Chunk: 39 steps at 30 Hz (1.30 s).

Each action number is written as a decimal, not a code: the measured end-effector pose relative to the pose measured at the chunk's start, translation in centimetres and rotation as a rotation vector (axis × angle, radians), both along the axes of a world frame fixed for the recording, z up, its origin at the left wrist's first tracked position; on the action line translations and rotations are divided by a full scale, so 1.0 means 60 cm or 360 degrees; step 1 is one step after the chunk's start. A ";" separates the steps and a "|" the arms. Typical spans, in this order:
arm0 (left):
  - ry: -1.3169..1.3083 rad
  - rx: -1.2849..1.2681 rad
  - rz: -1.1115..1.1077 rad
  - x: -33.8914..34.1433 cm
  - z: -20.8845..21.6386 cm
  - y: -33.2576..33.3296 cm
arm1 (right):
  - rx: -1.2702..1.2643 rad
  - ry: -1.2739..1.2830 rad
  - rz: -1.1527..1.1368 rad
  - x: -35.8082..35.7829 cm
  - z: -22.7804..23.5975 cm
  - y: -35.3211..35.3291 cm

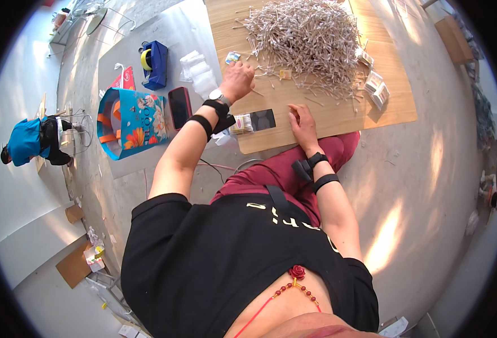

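A big heap of thin pale sticks (307,39) lies on a light wooden board (398,101) on the floor in front of me. My left hand (237,79) is closed in a fist at the heap's near-left edge, seemingly gripping a few sticks, one poking out beside it. My right hand (303,124) rests flat on the board, fingers together, holding nothing. Between the hands lies a small open black box (254,121) partly filled with sticks. Both wrists wear black straps.
Small packets (375,87) lie at the heap's right side. Left of the board are a dark red phone (179,107), a colourful flowered bag (130,121), a blue tape dispenser (155,63) and white tissue (200,73). A person in blue (31,141) is at far left.
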<state>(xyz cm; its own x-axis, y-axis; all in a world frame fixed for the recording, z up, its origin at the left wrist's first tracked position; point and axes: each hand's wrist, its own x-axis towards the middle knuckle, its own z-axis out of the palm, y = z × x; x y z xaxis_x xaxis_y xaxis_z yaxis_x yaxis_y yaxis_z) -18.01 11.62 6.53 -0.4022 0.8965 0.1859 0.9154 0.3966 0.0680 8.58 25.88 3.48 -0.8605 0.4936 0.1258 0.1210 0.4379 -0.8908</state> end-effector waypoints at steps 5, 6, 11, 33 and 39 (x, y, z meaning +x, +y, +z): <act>-0.0377 0.0274 -0.0147 0.106 0.029 0.035 | 0.0082 0.0067 -0.0326 0.002 0.020 -0.010; -0.0351 0.0205 -0.0185 0.132 0.031 0.046 | 0.0257 0.0084 -0.0359 0.004 0.021 -0.004; -0.0509 -0.0012 -0.0274 0.189 0.004 0.077 | 0.0753 -0.0027 -0.0145 0.025 0.018 0.034; -0.0212 -0.0445 0.0380 -0.078 0.039 0.083 | 0.0873 0.0026 -0.0252 0.023 -0.010 0.038; -0.0077 0.0128 0.0377 -0.032 0.099 0.046 | 0.0913 0.0023 -0.0253 0.026 -0.011 0.040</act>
<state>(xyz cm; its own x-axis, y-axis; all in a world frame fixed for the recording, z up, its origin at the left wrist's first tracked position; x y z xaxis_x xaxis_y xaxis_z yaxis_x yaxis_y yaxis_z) -19.92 14.39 12.47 -0.6095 0.7591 0.2285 0.7925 0.5913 0.1495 10.11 28.27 2.83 -0.7779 0.4660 0.4215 0.2144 0.8274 -0.5192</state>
